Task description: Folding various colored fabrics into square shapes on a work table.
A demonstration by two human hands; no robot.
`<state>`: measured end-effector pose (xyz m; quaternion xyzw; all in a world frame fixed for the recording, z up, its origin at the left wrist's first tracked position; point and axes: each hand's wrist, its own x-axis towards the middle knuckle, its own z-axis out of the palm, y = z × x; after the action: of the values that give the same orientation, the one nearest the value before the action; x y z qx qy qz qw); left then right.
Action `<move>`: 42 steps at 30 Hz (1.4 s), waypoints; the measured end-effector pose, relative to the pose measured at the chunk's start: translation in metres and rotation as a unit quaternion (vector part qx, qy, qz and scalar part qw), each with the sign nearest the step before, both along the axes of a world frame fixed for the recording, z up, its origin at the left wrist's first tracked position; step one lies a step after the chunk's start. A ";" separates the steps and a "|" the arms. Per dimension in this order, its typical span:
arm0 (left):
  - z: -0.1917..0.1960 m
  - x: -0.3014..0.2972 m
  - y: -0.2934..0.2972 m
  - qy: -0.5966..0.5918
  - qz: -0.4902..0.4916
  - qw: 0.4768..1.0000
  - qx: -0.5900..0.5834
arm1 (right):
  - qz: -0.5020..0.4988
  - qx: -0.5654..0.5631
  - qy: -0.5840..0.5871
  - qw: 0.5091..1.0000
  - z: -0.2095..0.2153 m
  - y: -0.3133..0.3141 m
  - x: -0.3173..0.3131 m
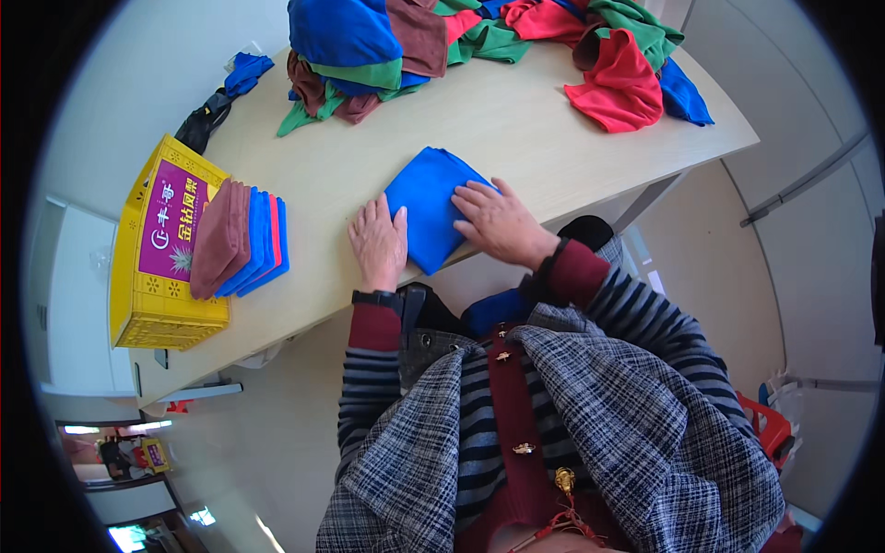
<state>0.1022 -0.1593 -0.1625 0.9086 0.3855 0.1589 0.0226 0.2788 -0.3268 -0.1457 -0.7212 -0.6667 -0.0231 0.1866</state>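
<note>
A blue cloth [428, 210], folded into a flat piece, lies near the front edge of the table, one corner pointing toward me. Along its left edge rests my left hand [379, 241], laid flat with the fingers stretched out. My right hand [502, 221] lies on the cloth's right side, fingers spread and pointing left. Neither hand grips the cloth; both press on it from above. Left of them, a row of folded cloths [221, 240] in brown, blue and red leans against a yellow box.
The yellow cardboard box [175, 313] with a purple panel stands at the table's left end. Loose blue, brown and green cloths [355, 46] are heaped at the back, with red and green ones [627, 88] at the back right. A black item [205, 120] lies at the far left edge.
</note>
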 end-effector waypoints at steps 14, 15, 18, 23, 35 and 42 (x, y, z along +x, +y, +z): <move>0.020 -0.002 -0.044 -0.047 -0.047 0.996 0.064 | 0.028 0.018 -0.038 0.999 -0.002 0.063 0.003; 0.011 0.008 -0.036 -0.060 -0.081 0.994 0.043 | 0.029 0.019 -0.041 0.999 -0.010 0.066 0.002; -0.002 0.024 -0.026 -0.082 -0.152 0.985 -0.006 | 0.027 0.012 -0.032 0.999 -0.018 0.068 0.003; -0.010 0.025 -0.020 -0.054 -0.133 0.989 -0.029 | 0.018 0.000 -0.013 1.000 -0.020 0.068 0.006; -0.008 0.025 -0.019 -0.038 -0.128 0.991 -0.029 | 0.016 0.004 -0.004 1.000 -0.021 0.070 0.006; -0.010 0.026 -0.024 -0.037 -0.126 0.991 -0.014 | 0.005 0.020 -0.010 1.000 -0.020 0.055 0.001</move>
<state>0.1283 -0.1831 -0.1721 0.9430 0.2692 0.1828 0.0696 0.2801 -0.2715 -0.1653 -0.7134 -0.6717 -0.0426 0.1950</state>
